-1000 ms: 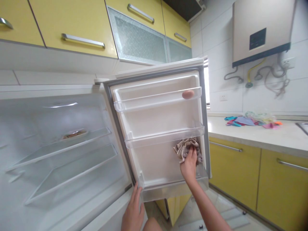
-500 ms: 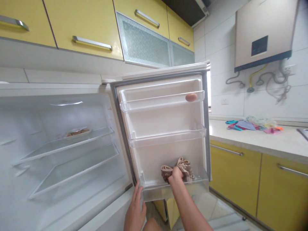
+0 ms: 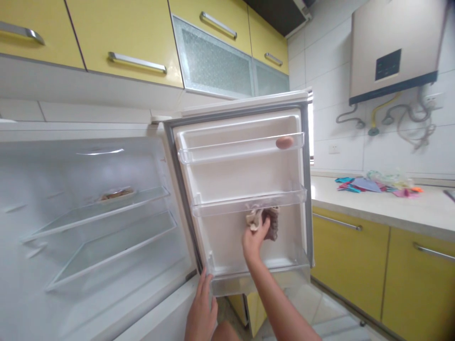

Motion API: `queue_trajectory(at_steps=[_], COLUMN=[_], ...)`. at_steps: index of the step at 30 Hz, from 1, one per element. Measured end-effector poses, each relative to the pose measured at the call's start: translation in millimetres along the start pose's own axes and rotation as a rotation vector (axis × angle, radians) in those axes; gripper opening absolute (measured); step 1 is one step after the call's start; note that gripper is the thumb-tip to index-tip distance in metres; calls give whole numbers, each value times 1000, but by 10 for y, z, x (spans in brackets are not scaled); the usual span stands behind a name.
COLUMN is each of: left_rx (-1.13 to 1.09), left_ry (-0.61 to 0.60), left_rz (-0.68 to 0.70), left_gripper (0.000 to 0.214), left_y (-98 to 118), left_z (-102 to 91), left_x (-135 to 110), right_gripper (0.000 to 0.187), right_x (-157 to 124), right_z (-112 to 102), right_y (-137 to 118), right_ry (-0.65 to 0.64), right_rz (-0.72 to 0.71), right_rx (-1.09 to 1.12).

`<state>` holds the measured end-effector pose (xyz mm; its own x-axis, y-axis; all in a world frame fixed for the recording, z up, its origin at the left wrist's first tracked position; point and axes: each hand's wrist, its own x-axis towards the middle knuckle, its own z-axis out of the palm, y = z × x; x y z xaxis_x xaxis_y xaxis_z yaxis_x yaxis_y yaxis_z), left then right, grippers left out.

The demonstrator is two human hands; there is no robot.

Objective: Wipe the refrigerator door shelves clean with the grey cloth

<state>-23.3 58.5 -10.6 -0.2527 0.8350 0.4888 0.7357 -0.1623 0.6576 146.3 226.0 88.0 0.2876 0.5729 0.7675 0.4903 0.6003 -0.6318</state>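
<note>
My right hand (image 3: 255, 237) is closed on a bunched brown and beige cloth (image 3: 272, 225), pressed near the inner panel of the open fridge door (image 3: 234, 175), just under the middle door shelf (image 3: 249, 203). Below it runs the clear bottom door shelf (image 3: 263, 279). My left hand (image 3: 203, 303) lies with its fingers stretched out against the lower hinge-side corner of the door, by the end of that bottom shelf. A brown egg (image 3: 284, 142) sits in the top door shelf (image 3: 231, 150).
Left of the door is the fridge interior with glass shelves (image 3: 117, 246); a covered food tray (image 3: 117, 193) rests on the upper one. On the right, a counter (image 3: 327, 194) bears colourful cloths (image 3: 366, 184) under a water heater (image 3: 394, 52). Yellow cabinets (image 3: 124, 33) hang above.
My right hand has moved up with the cloth, from the bottom door shelf to just below the middle one. My left hand has stayed at the door's lower corner.
</note>
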Motion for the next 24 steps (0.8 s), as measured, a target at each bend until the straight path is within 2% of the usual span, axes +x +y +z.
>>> queue_trajectory(at_steps=[2,3,7,9,12,16,19,21,24], left_rx=[1,6,37,49,63,88,102,96,68], left_ry=[-1,-6,-13,-7,8,3,-13,-20,-5], left_rz=[2,3,6,7,1,-22,-49,-52,-34], left_gripper=[61,61,61,62,63,65,69,69,69], left_y=[3,0,-19,-26,-32,-43,-52,-54,-52], left_z=[-2,-4,-4,13,58,105,111,105,93], left_x=[-7,-11,-28,-38,-46,-38,-30,-29,-37], right_gripper=[63,63,71,70,72,85,85,79,59], right_x=[-149,-217,-325,-297,-264,-360,-480,-525,-472], right_z=[30,39,44,50,99,239,304,271,115], right_y=[-138,-203,-367,-403,-477,-675,-793,-784,-624], right_ry=[-5,-54,-422,-533,-558,-477,-508,-566,-709], right_rz=[1,-38,-374,-462,-452,-281,-216,-242,-371], right_rx=[-86,-124,-245,-250,-207,-87,-39,-46,-111])
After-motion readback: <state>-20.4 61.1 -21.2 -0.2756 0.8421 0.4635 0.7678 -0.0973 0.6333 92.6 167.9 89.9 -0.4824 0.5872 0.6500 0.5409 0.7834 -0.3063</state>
